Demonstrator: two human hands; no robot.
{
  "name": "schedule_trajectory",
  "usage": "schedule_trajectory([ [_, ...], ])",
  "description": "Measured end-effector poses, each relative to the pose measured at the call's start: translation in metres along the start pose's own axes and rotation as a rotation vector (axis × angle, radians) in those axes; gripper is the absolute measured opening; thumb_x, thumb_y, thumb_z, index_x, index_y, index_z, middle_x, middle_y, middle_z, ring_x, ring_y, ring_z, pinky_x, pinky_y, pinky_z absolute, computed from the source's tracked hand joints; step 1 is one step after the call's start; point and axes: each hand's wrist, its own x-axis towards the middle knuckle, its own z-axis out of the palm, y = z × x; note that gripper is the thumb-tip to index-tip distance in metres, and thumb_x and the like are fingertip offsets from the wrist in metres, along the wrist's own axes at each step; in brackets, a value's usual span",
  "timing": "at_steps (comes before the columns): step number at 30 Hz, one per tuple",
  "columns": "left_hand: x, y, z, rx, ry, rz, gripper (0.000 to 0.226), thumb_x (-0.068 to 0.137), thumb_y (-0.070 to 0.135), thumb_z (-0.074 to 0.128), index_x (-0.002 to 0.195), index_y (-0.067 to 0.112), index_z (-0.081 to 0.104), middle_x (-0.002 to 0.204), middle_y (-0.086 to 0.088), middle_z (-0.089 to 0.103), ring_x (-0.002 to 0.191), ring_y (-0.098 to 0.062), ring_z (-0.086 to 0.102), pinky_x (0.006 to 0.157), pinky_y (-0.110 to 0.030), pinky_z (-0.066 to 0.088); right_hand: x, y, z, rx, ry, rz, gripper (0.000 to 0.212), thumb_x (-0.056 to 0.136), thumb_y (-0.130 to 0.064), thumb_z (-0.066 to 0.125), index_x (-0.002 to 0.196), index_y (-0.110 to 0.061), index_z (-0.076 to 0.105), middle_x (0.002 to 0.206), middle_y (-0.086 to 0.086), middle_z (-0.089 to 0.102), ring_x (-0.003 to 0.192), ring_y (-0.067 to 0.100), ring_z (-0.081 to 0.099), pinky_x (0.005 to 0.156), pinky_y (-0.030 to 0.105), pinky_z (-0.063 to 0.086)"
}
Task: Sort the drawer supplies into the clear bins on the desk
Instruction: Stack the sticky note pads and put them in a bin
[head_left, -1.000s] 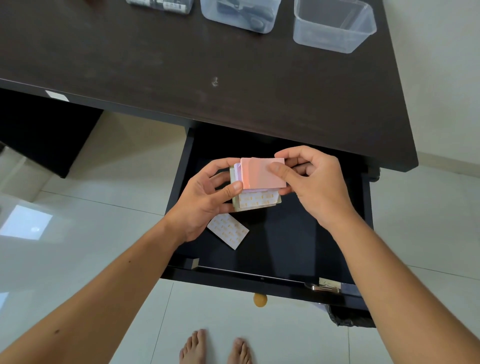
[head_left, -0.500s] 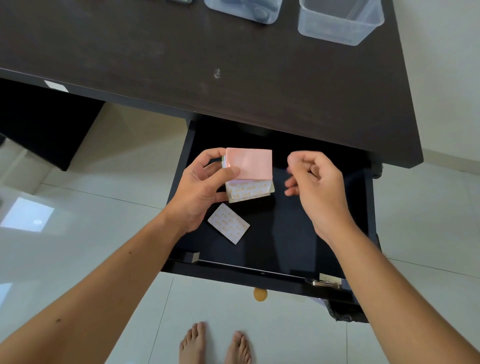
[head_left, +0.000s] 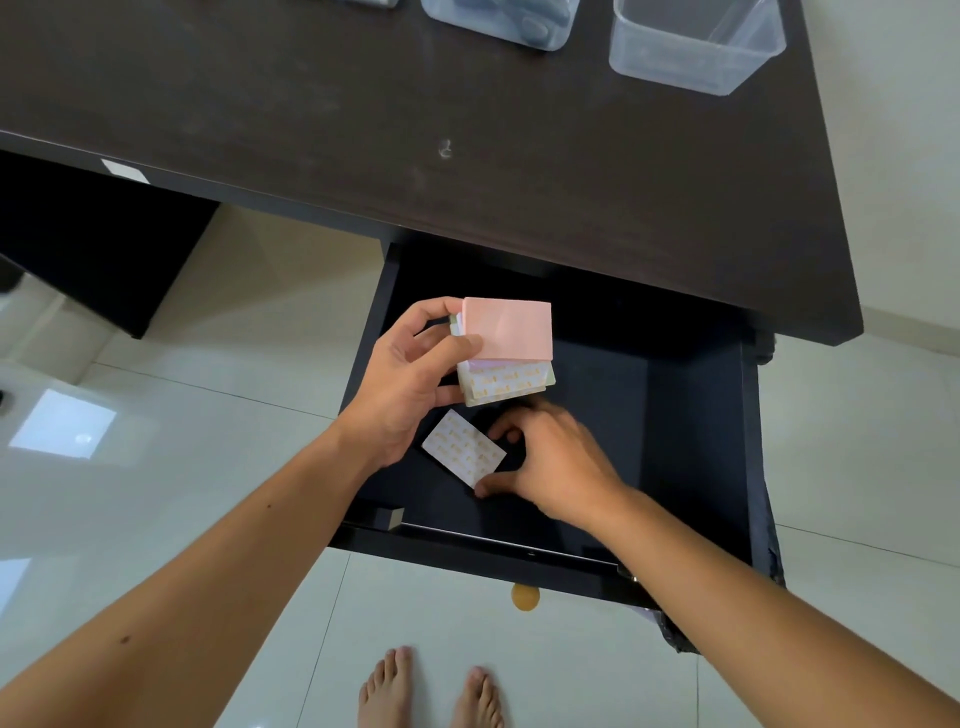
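Note:
My left hand (head_left: 410, 382) grips a stack of sticky-note pads (head_left: 506, 348) above the open dark drawer (head_left: 649, 415); a pink pad lies on top, white patterned pads beneath. A single white patterned pad (head_left: 462, 448) lies on the drawer floor. My right hand (head_left: 550, 460) is down in the drawer with its fingertips at that pad's right edge and corner, fingers curled around it; the hand is slightly blurred. Two clear bins stand at the desk's far edge: an empty one (head_left: 691, 44) on the right and one (head_left: 498, 21) holding dark items.
The dark desk top (head_left: 363, 130) lies behind the drawer. A round yellow knob (head_left: 524, 596) sits on the drawer front. White tiled floor and my bare feet (head_left: 431, 686) are below. A black bag hangs at the drawer's right front corner (head_left: 675, 631).
My right hand let go of the pink pad, moved away from the stack, then dropped down-left onto the loose pad on the drawer floor. My left hand keeps holding the stack.

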Motion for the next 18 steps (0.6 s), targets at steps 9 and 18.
schedule_trajectory([
  [9,0.001,0.000,0.000,0.019,0.012,0.001,0.047,0.088,0.018,0.071,0.134,0.012,0.059,0.131,-0.015,0.072,0.115,-0.033,0.073,0.089,-0.050,0.063,0.002,0.014,-0.002,0.305,0.003,0.018,0.041,0.073,-0.016,0.094,0.103,-0.030,0.069,0.089,-0.010,0.070,0.074,0.005,0.060,0.065,0.020,0.049],
  [18,0.001,0.000,0.001,0.030,0.010,-0.004,0.048,0.088,0.018,0.072,0.134,0.011,0.058,0.132,-0.015,0.071,0.120,-0.036,0.071,0.092,-0.052,0.063,-0.008,0.025,-0.004,0.312,-0.065,-0.176,0.044,0.082,-0.032,0.089,0.120,-0.048,0.072,0.116,-0.022,0.061,0.097,0.004,0.059,0.082,0.022,0.049],
])
